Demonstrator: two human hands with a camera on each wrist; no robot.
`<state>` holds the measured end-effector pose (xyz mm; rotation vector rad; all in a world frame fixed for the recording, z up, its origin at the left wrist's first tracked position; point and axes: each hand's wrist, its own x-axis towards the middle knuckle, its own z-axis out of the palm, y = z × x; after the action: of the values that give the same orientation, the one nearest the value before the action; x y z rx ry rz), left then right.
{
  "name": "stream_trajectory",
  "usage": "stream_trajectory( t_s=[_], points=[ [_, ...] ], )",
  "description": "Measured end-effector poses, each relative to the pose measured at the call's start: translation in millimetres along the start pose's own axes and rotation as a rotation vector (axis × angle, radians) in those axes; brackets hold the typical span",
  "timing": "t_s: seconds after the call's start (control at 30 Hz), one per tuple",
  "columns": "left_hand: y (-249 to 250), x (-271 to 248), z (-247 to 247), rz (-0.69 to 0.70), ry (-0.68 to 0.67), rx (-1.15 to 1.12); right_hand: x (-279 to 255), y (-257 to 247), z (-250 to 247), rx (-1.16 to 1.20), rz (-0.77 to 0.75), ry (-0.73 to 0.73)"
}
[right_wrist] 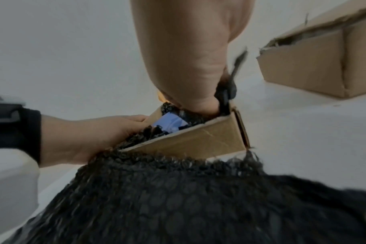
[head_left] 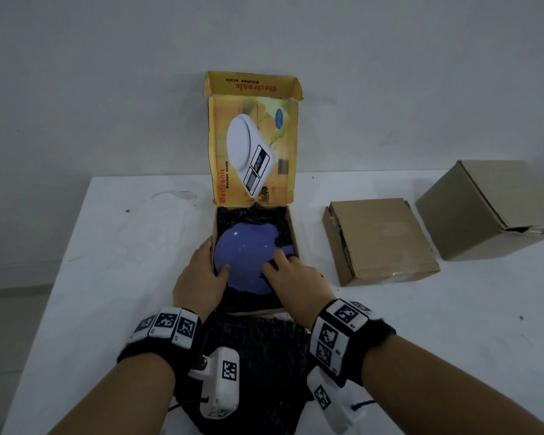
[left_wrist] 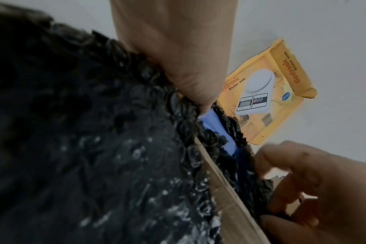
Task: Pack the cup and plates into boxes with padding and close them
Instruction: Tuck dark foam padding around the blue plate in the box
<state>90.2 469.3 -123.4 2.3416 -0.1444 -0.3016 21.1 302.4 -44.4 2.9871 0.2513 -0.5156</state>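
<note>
A blue plate (head_left: 245, 262) lies in the yellow kitchen-scale box (head_left: 292, 229) on black bubble wrap (head_left: 255, 356), which spills over the box's near wall onto the table. The box's lid (head_left: 252, 136) stands upright behind it. My left hand (head_left: 212, 259) straddles the box's left wall, its thumb on the plate's rim (left_wrist: 211, 118). My right hand (head_left: 274, 262) is at the plate's right side and pinches a fold of the wrap (right_wrist: 227, 92) near the box's right corner (right_wrist: 236, 128). No cup shows in any view.
Two shut brown cardboard boxes stand to the right on the white table: a flat one (head_left: 380, 240) and a taller one (head_left: 490, 208) behind it. A wall rises just past the table's far edge. The table's left edge (head_left: 60, 262) is close.
</note>
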Motion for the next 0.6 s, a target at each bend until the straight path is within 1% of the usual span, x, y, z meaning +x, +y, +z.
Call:
stream_trajectory(
  t_s=[0.13,0.2,0.33,0.4,0.43,0.5,0.53,0.6],
  points=[
    [-1.3,-0.2,0.6,0.010,-0.001,-0.018,-3.8,-1.6,-8.6,-0.139,-0.032,-0.042],
    [-1.8,0.0,0.5,0.019,0.004,-0.026,-5.0,-3.0,-7.4,-0.215,-0.049,-0.171],
    [-6.5,1.6,0.5,0.014,-0.002,-0.023,2.3,-0.2,-5.0,-0.273,-0.037,-0.285],
    [-6.9,1.3,1.0,0.012,-0.005,-0.013,5.4,2.5,-9.3,-0.180,-0.048,-0.281],
    [-6.0,1.1,1.2,0.011,-0.003,-0.009,6.1,4.6,-12.7,-0.130,-0.058,-0.251],
    [-4.5,1.1,1.6,0.005,-0.001,0.004,7.1,8.4,-17.5,-0.029,-0.064,-0.131],
    [-3.9,1.2,1.9,-0.002,0.002,0.009,6.5,9.0,-19.3,-0.008,-0.065,-0.103],
    [-4.0,0.5,1.8,-0.007,0.005,0.011,7.7,8.7,-20.3,-0.022,-0.061,-0.129]
  ],
)
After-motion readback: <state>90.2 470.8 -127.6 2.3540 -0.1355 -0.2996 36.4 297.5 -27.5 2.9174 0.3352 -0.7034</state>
